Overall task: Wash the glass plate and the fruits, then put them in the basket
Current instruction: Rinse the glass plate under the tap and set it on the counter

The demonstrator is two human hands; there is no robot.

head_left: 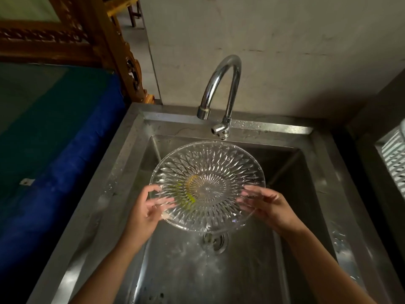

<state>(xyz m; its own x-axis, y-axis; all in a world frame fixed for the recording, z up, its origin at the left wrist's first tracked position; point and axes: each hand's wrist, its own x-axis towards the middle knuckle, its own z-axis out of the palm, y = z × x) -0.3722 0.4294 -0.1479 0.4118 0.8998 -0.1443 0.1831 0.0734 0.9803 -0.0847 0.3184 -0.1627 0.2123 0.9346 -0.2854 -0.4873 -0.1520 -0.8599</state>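
A clear cut-glass plate (219, 167) with a starburst pattern is held level over the steel sink (315, 163), below the tap. My left hand (149, 207) grips its near-left rim, thumb on top and fingers underneath. My right hand (265, 205) grips the near-right rim the same way. Through the glass a yellow-green fruit (190, 194) shows blurred in the sink basin; its shape is hard to make out. Water drops dot the plate.
A chrome gooseneck tap (221, 88) stands at the sink's back edge, with no water stream visible. The drain (215, 241) lies under the plate's near edge. A white slatted basket (394, 159) sits at the far right. A blue-covered surface (54, 139) lies to the left.
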